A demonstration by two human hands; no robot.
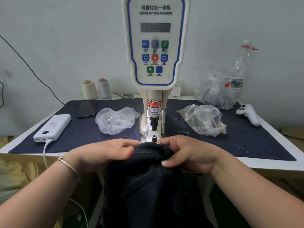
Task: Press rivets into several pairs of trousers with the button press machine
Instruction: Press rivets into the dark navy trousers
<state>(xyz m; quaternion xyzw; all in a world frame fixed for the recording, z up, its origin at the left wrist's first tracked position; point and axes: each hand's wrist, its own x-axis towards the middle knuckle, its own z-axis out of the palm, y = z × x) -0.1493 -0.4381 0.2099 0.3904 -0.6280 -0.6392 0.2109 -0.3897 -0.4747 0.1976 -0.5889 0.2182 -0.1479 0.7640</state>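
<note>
Dark denim trousers (148,178) hang over the table's front edge, their bunched top held just in front of the button press machine (155,46). My left hand (105,153) grips the fabric's left side. My right hand (185,153) pinches the folded edge on the right, thumb underneath. The machine's black upper punch (154,124) hangs above the lower die (154,137), which stands uncovered just behind the fabric. A clear bag with silver rivets (115,120) lies left of the machine, and another bag of brassy parts (202,119) lies right of it.
A dark cloth mat (246,139) covers the white table. On the left lie a white power bank (52,128) with cable and a black phone (86,108). Two thread cones (97,89) stand behind. A white controller (249,114), a plastic bottle (238,66) and another bag sit right.
</note>
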